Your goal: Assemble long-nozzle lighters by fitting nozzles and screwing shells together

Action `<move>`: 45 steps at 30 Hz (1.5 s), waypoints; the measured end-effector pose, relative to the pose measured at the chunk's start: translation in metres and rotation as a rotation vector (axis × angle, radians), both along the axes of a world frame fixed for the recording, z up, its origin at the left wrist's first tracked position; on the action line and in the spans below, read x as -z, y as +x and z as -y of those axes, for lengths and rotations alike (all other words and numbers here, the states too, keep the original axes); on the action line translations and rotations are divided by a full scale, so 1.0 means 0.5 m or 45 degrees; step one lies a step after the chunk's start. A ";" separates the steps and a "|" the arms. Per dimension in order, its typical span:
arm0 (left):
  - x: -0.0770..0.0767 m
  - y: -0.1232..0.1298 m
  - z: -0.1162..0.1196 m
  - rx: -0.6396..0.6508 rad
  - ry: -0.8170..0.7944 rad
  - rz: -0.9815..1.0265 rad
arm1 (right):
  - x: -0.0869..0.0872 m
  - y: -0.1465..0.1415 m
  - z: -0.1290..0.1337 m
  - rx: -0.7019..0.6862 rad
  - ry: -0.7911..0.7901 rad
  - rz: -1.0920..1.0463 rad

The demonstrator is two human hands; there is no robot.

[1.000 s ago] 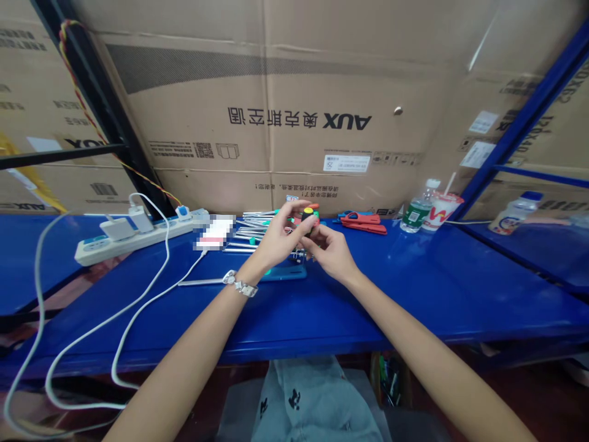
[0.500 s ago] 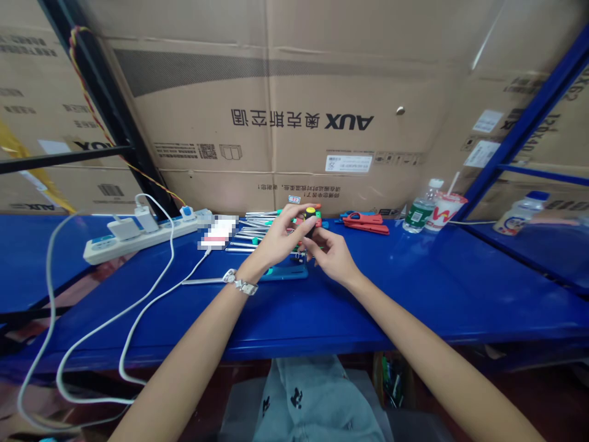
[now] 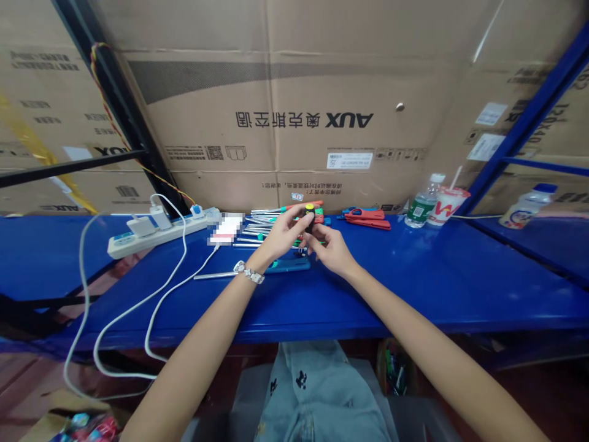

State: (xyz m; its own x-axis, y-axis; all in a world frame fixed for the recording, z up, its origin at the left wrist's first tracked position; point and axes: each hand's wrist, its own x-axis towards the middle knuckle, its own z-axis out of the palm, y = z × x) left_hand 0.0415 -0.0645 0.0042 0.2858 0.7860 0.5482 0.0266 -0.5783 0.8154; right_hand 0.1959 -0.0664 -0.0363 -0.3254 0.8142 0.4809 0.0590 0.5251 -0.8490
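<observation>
My left hand (image 3: 289, 231) is closed around a small black piece with a yellow top (image 3: 310, 212), which stands roughly upright between thumb and fingers. Its exact kind does not show. Just below it, the fingers of my right hand (image 3: 330, 245) are pinched together close to its lower end; what they grip is hidden. Under and behind my hands lie several long lighters with metal tubes (image 3: 257, 231), their handles partly covered. Nearer to me, a blue long lighter (image 3: 289, 264) lies flat beneath my left wrist, its tube pointing left.
Red lighters (image 3: 368, 218) lie to the right, with a water bottle (image 3: 418, 205) and a paper cup (image 3: 446, 206) beyond. On the left are a phone (image 3: 225, 229), a white power strip (image 3: 161, 233) and looping white cables (image 3: 183, 245). Cardboard (image 3: 304, 86) walls the back.
The view has shifted slightly. Both hands stay together at nearly the same place, and more of the black piece shows beneath its yellow top.
</observation>
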 end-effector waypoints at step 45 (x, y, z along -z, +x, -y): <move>0.072 -0.081 0.010 -0.128 0.167 -0.594 | 0.004 0.026 -0.009 0.230 0.014 -0.068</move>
State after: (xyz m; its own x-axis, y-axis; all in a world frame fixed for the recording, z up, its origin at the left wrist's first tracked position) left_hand 0.0008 -0.0694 -0.0316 0.4509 0.7550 0.4761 0.4321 -0.6514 0.6237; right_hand 0.2090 -0.0621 -0.0381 -0.1482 0.8515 0.5030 0.1086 0.5195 -0.8475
